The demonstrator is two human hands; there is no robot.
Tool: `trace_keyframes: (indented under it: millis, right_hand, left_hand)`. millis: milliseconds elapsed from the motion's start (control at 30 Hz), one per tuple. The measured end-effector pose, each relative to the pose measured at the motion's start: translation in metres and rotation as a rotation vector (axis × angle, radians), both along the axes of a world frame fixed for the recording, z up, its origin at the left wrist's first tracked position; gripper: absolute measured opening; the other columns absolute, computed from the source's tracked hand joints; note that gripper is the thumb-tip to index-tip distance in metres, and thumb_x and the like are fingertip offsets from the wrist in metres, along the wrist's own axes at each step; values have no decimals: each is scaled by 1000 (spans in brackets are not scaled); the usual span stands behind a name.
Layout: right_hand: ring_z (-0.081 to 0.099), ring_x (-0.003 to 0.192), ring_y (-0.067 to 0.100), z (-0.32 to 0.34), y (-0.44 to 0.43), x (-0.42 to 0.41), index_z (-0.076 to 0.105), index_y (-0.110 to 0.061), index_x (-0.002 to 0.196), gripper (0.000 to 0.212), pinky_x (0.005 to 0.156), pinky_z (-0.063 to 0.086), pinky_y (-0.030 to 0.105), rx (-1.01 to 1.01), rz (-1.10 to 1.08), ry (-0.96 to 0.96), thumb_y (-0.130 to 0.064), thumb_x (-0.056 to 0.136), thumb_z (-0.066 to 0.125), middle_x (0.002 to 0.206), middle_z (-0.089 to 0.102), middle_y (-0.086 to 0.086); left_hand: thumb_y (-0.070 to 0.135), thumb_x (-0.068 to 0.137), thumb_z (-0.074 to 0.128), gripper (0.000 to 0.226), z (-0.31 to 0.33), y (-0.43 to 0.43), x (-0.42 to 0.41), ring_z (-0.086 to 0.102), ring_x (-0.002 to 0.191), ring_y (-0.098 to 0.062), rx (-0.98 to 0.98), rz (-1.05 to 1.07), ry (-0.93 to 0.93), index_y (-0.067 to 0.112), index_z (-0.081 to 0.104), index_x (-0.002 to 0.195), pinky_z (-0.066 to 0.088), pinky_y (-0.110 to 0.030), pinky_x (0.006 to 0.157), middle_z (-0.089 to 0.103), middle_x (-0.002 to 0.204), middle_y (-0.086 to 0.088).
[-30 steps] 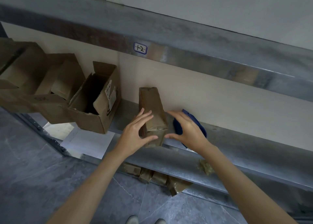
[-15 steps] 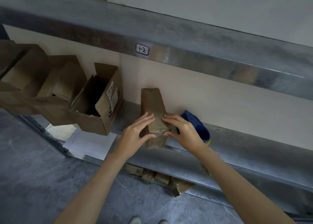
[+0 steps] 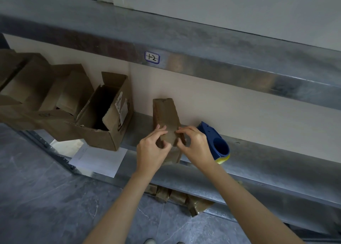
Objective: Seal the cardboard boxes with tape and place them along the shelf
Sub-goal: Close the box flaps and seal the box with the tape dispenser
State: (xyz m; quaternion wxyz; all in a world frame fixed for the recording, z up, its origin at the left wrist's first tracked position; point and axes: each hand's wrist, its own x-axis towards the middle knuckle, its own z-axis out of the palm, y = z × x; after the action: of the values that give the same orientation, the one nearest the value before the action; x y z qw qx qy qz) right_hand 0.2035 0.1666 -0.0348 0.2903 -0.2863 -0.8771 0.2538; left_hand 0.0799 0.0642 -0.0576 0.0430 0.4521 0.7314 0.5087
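Two hands, left hand [image 3: 150, 151] and right hand [image 3: 196, 147], pinch small box [image 3: 166, 114] between them on shelf [image 3: 267, 162]; tape dispenser [image 3: 216, 142] just right. Risk: uneven press tips narrow box off shelf edge.

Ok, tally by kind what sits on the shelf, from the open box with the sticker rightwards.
Cardboard boxes: 2, the open box and the small box gripped by the left hand and the right hand.
Tape dispensers: 1, the blue tape dispenser.
Total: 3.
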Motion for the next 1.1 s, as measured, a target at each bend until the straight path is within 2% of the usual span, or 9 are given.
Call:
trace_keyframes:
  millis: [100,267,433,567,633,700,767,967,1100]
  right_hand:
    - [60,91,4,1,3,2,72,-7,108,25,86,39,-2,1,1,-8,-4,83,73,104,69,4]
    - [60,99,4,3,7,8,72,-8,109,22,90,37,-1,-7,40,-14,-7,88,69,109,70,4]
    - [60,100,7,5,8,10,71,-5,108,29,90,37,0,-26,51,-13,10,85,61,109,68,8]
    - [58,107,5,9,10,13,68,-10,116,29,95,41,8,-77,104,-23,0,90,62,116,67,3]
    - [53,115,-2,14,16,18,62,-16,127,39,99,39,10,-144,164,-81,-5,89,62,125,63,-5]
    - [47,119,-13,18,23,23,54,-19,135,54,99,34,4,-173,210,-146,2,85,58,130,58,-10]
    - [44,119,-15,18,27,22,51,-17,137,62,98,31,1,-139,224,-185,10,81,54,130,59,-7]
    - [60,113,6,8,26,12,59,-7,127,41,97,39,7,-15,155,-54,9,89,58,119,68,4]
    - [62,111,8,1,22,9,62,-8,123,34,98,46,15,-19,113,-6,4,91,61,118,68,3]
  left_hand:
    - [-2,79,69,36,0,-2,-6,55,128,-8,-9,-30,22,9,74,113,49,-26,103,69,124,0]
    - [0,83,66,39,0,-7,-8,47,133,-1,-23,-99,-54,12,71,120,34,-7,105,65,130,4]
    - [-11,82,58,45,1,-6,-12,46,133,3,-37,-107,-64,11,71,119,35,-8,105,65,129,5]
    - [-13,82,55,48,1,-6,-19,45,133,4,-43,-151,-106,14,72,118,35,-15,110,64,129,8]
    - [-11,83,57,46,3,-7,-24,45,133,5,-53,-180,-141,16,73,116,36,-18,110,64,129,10]
    - [-9,82,60,46,3,-9,-27,44,132,7,-59,-215,-136,17,72,117,35,-17,110,64,130,10]
    - [-8,82,62,45,1,-10,-28,43,133,8,-50,-237,-115,17,71,119,34,-13,110,63,131,10]
    - [-7,82,63,42,-5,-9,-25,46,133,4,-10,-213,-55,14,71,118,36,-16,110,64,131,8]
    - [-7,82,62,40,-7,-8,-23,50,131,1,26,-177,-53,13,73,115,39,-19,109,66,128,7]
